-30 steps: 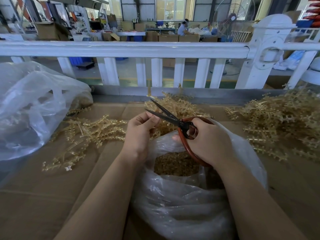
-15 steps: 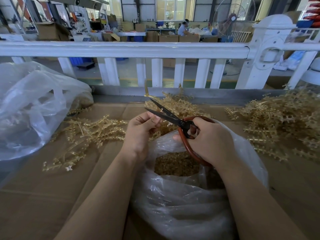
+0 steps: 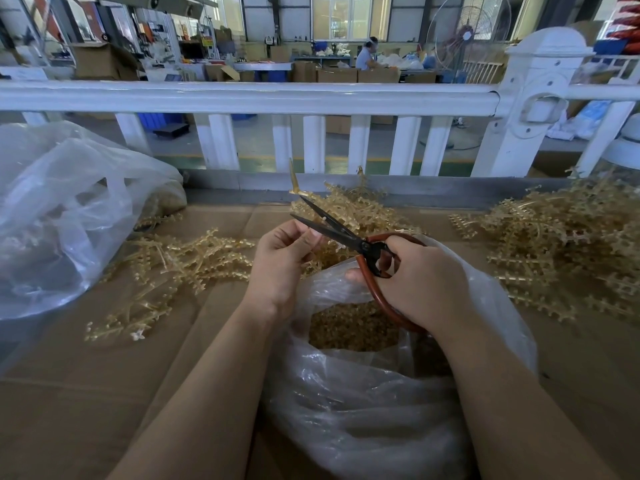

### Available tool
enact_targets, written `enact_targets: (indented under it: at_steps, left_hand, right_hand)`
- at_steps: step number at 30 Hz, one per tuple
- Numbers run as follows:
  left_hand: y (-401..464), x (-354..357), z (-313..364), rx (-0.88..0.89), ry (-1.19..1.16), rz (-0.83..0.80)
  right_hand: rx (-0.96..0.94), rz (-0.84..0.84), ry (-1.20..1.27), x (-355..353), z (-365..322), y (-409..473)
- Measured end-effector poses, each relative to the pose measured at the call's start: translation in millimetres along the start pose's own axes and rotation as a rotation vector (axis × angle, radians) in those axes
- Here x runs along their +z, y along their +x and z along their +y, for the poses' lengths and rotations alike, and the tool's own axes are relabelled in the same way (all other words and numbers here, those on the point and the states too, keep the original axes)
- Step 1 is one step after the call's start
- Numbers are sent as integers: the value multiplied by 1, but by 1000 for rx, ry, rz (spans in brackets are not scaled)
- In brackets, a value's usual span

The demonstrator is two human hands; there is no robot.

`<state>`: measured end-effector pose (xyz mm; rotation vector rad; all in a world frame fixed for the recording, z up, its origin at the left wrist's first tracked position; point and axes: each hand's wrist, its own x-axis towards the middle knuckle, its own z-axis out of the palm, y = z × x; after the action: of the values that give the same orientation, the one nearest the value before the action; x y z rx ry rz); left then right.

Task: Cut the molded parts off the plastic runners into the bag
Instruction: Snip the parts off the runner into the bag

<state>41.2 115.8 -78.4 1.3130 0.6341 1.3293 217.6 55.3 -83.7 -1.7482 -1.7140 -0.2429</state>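
Left hand (image 3: 280, 268) pinches runner (image 3: 294, 180); right hand (image 3: 420, 282) grips scissors (image 3: 332, 225), blades apart, above bag (image 3: 363, 403).

No text can be read here. At about 11 o'clock, far behind the white fence (image 3: 242, 97), a small yellow sign (image 3: 207, 40) hangs on a machine, but its characters are too small and blurred to read. The cardboard boxes (image 3: 337, 75) at 12 o'clock show no label that I can make out.
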Motion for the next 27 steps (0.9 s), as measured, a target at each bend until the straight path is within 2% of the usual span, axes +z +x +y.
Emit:
enact_targets:
  at_steps: [19,27]
  left_hand:
    - [-1,-3,0,98,63,-50]
    - [0,-2,1,81,-5,-64]
  right_hand:
    - [15,-65,-24,-3,-2,2]
    - [17,-8,-47,-4,-5,1]
